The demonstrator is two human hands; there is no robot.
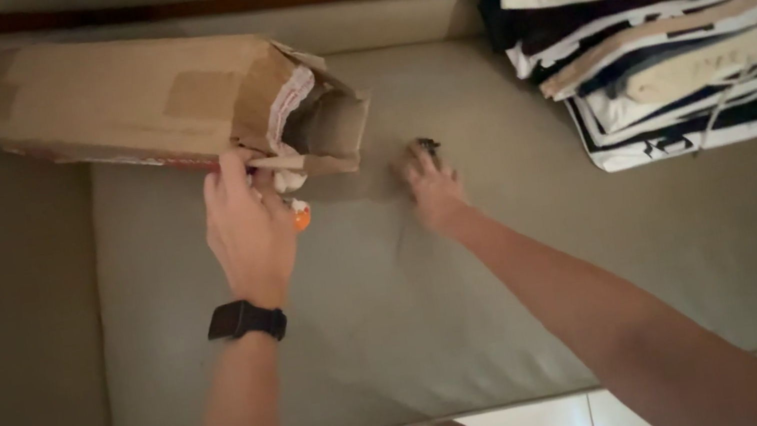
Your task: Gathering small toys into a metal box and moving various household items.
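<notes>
Left hand (pixel 248 226) curled, fingers gripping the torn open end of the cardboard box (pixel 147 106) lying on the sofa cushion (pixel 394 312). Right hand (pixel 434 192) pinching a small dark object (pixel 428 144) on the cushion, too small to identify. Small orange item (pixel 300 218) mostly hidden under the left hand.

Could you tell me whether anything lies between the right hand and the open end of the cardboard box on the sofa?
Nothing visible does. Between the right hand and the open end of the cardboard box is only bare sofa cushion. The left hand is already touching the box's opening.
</notes>
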